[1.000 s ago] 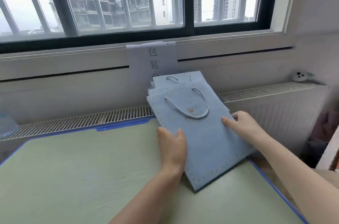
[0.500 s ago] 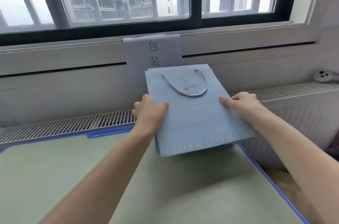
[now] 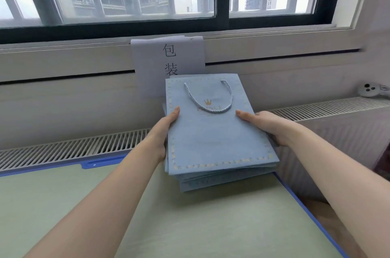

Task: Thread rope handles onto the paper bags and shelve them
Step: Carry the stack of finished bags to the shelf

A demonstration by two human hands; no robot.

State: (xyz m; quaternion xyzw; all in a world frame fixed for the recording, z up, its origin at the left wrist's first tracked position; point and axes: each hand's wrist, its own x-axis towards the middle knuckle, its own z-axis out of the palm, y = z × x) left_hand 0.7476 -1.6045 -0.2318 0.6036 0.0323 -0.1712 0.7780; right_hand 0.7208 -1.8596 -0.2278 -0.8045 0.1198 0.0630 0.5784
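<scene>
A stack of several flat light-blue paper bags (image 3: 213, 141) with gold dotted borders is held above the far right part of the green table (image 3: 147, 215). The top bag shows a gold crown print and a twisted blue-white rope handle (image 3: 211, 107) lying on it. My left hand (image 3: 166, 131) grips the stack's left edge, thumb on top. My right hand (image 3: 268, 124) grips the right edge, thumb on top, fingers hidden underneath.
A paper sign (image 3: 168, 61) with printed characters hangs on the wall under the window, right behind the stack. A slatted radiator ledge (image 3: 73, 148) runs along the wall. A white game controller (image 3: 371, 90) lies on the ledge at far right. The table has a blue rim (image 3: 306, 200).
Both hands have squared up the fanned bags into one stack and lifted it off the table toward the wall; my left hand moved from the top to the left edge.
</scene>
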